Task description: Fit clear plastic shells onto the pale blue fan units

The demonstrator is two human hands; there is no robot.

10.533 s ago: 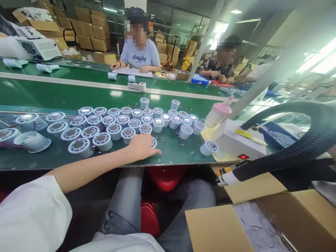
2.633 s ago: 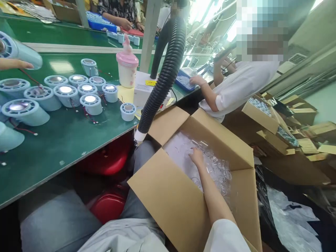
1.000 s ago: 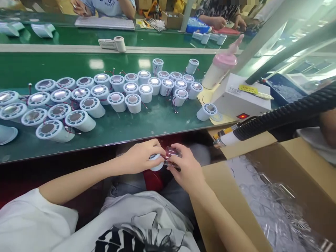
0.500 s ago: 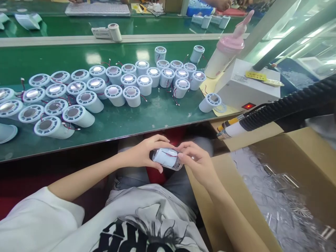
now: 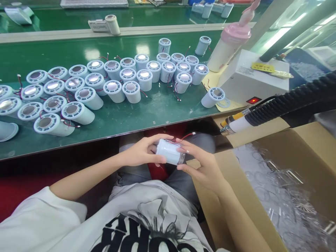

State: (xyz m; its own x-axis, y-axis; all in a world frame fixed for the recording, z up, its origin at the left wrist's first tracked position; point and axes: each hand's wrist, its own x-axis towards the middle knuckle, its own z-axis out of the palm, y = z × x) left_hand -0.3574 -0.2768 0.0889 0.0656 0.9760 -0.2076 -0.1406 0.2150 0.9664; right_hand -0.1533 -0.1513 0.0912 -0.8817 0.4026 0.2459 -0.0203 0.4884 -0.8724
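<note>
Above the lap, a light blue cylinder (image 5: 169, 152) with a clear plastic piece at its right end lies on its side between both hands. My left hand (image 5: 147, 150) is wrapped round its left end, thumb along the front. My right hand (image 5: 201, 159) grips the right end, index finger on top and thumb below. Thin red and dark wires rise from the cylinder's top to a small white connector (image 5: 193, 133). Many similar blue cylinders (image 5: 131, 92) with wires stand or lean on the green table in front.
The green table's (image 5: 157, 112) edge lies just beyond the hands. At the right are a pink-lidded bottle (image 5: 231, 45), a white box (image 5: 249, 78) with a red light, a black hose (image 5: 288, 92) and a cardboard box (image 5: 223, 175) of clear plastic parts.
The cylinder has turned in the hands, and its wires now stick up at the top. My right hand has shifted from pinching near the wires to spanning the right end. The view has shifted slightly.
</note>
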